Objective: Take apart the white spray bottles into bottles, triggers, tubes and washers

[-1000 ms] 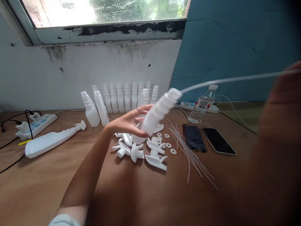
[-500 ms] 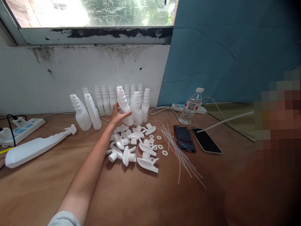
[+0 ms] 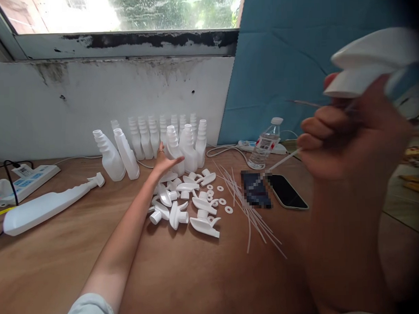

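My left hand [image 3: 166,163] reaches to the bottle group, its thumb and fingers around the lower part of a white spray bottle [image 3: 172,142] that stands without a head. At the upper right, close to the camera and blurred, my right hand [image 3: 342,129] is closed on a white trigger sprayer head [image 3: 367,62]. A thin white tube [image 3: 281,161] slants down to the left from below that fist; where it joins is hidden. More open-necked white bottles [image 3: 188,148] stand around the left hand. Loose trigger heads [image 3: 179,215] lie in front of them.
White washers [image 3: 228,210] and thin tubes [image 3: 254,219] lie right of the heads. Beyond are a phone [image 3: 289,191], a pixelated dark object [image 3: 255,189] and a water bottle [image 3: 264,146]. At left, a complete spray bottle [image 3: 46,204] lies near a power strip [image 3: 28,181].
My right hand has come into clear view at the right, with the sprayer head and tube. The bottle at my left hand has turned more upright; the left hand has hardly moved.
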The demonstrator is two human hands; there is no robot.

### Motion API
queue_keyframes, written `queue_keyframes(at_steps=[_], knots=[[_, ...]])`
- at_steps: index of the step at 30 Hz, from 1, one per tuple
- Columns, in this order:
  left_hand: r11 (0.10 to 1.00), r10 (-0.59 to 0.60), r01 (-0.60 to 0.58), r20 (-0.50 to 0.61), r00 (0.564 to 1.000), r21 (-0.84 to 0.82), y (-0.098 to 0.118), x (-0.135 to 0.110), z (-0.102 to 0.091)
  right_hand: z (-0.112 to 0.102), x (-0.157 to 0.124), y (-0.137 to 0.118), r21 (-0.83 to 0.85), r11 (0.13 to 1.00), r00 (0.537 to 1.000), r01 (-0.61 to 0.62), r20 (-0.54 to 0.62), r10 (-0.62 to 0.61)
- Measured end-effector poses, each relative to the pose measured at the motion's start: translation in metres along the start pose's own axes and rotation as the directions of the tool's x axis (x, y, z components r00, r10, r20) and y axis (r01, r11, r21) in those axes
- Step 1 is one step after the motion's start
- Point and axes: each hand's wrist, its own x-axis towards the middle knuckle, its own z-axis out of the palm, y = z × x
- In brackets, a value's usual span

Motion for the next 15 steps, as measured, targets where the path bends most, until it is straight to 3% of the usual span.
queue_keyframes(at_steps=[2,4,5,7,10,12,15], knots=[[0.997,0.074,-0.071,-0.111,0.991,0.030,0.022,-0.005,-0.004,0.012,0.000,0.009,0.081,0.992,0.995,-0.099,0.040,0.096],[0.978,0.208,-0.208,-0.213,0.955,0.025,0.054,-0.019,-0.007,0.023,0.000,0.022,0.051,0.972,0.965,-0.231,0.136,0.222],[0.964,0.259,-0.267,-0.188,0.947,-0.016,0.072,-0.029,-0.008,0.028,-0.001,0.030,0.027,0.955,0.940,-0.295,0.188,0.285],[0.940,0.305,-0.307,-0.034,0.952,-0.149,0.108,-0.054,-0.007,0.040,-0.006,0.045,-0.043,0.921,0.882,-0.386,0.276,0.383],[0.949,0.264,-0.208,0.236,0.935,-0.237,0.146,-0.089,-0.003,0.055,-0.019,0.066,-0.230,0.899,0.827,-0.372,0.359,0.434],[0.970,0.215,-0.160,0.336,0.917,-0.183,0.154,-0.101,-0.002,0.061,-0.027,0.074,-0.349,0.886,0.804,-0.306,0.403,0.437],[0.978,0.191,-0.148,0.337,0.922,-0.150,0.151,-0.101,-0.006,0.062,-0.030,0.077,-0.442,0.857,0.772,-0.265,0.436,0.463]])
